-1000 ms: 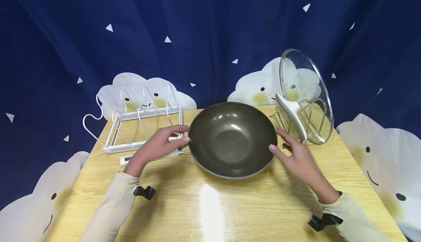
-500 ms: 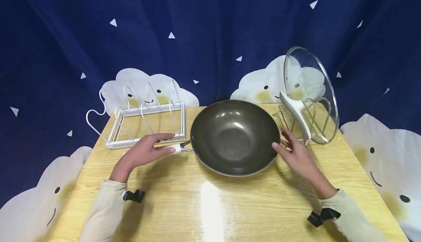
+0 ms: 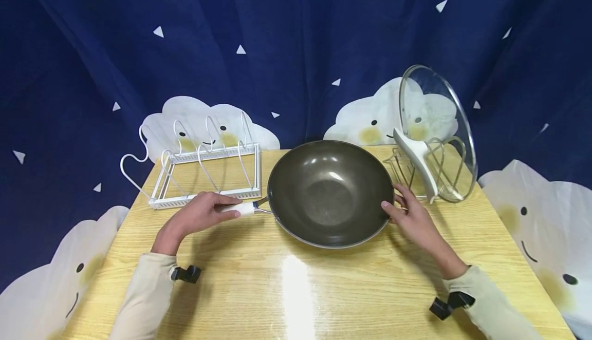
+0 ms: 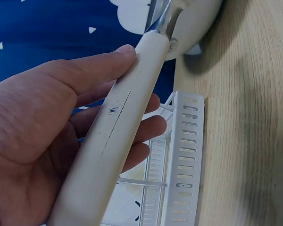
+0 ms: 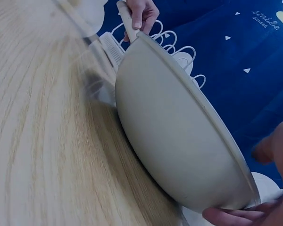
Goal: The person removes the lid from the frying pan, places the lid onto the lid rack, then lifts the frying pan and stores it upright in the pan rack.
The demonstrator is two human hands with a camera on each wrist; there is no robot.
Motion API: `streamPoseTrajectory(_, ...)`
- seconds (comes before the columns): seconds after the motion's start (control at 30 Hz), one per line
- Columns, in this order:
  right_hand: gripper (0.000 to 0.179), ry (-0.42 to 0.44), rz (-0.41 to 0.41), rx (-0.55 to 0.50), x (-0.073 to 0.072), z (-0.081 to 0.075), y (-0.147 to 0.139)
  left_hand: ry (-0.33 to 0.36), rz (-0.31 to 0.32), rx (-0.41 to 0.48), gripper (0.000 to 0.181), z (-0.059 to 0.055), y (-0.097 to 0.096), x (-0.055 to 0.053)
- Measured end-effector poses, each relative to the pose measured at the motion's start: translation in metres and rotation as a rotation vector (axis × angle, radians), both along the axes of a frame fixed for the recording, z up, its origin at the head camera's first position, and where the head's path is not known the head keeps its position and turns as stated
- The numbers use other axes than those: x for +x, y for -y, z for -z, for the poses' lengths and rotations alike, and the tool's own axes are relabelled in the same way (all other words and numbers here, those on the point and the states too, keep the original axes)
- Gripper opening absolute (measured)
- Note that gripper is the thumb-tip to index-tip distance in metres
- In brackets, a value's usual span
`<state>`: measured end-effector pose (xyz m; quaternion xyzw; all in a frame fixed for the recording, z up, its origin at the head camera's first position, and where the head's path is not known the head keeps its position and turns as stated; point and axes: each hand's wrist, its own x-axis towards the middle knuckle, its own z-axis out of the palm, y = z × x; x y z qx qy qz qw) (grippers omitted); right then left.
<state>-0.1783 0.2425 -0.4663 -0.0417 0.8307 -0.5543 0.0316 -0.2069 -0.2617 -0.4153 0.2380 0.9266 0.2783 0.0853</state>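
A dark-coated wok (image 3: 328, 196) with a pale outside (image 5: 174, 127) stands at the middle of the table, its white handle (image 4: 118, 122) pointing left. My left hand (image 3: 199, 222) grips this handle; in the left wrist view the thumb lies along its near side and the fingers curl behind it. At the opposite side, my right hand (image 3: 413, 222) holds the wok at its rim, thumb over the inside edge and fingers (image 5: 221, 216) against the underside. In the right wrist view the thumb is blurred above the rim.
Behind my left hand stands a white wire rack (image 3: 252, 192) with several upright loops. At the right, a glass lid (image 3: 435, 109) with a white handle leans upright in a small wire rack (image 3: 455, 168). A blue curtain (image 3: 296, 62) hangs behind the wooden table (image 3: 240, 288).
My left hand has moved from the wok's left rim to its handle and gripped it. My right hand stays at the rim, its fingers now closer in. The head view has shifted slightly.
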Motion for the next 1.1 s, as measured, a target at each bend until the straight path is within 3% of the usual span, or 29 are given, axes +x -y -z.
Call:
streamPoseTrajectory(0.17,0.076,0.039,0.033,-0.027,0.002,0.000,-0.001,0.014,-0.002,0.007,0.033,-0.001,0.000,0.001)
streamPoseTrajectory(0.33,0.061,0.018,0.003,-0.089,0.002,0.002,0.001,0.016,-0.009,0.003,0.034,-0.002,0.001,0.002)
streamPoseTrajectory(0.6,0.062,0.017,0.000,-0.050,0.000,0.000,0.001,0.012,-0.019,0.018,0.032,-0.002,-0.001,0.004)
streamPoseTrajectory(0.73,0.060,0.004,0.000,-0.013,-0.004,-0.001,0.001,0.016,-0.016,0.018,0.031,-0.002,-0.002,0.006)
streamPoseTrajectory(1.1,0.054,-0.004,-0.013,-0.075,-0.022,-0.001,0.001,0.062,0.000,0.020,0.029,-0.008,-0.011,0.014)
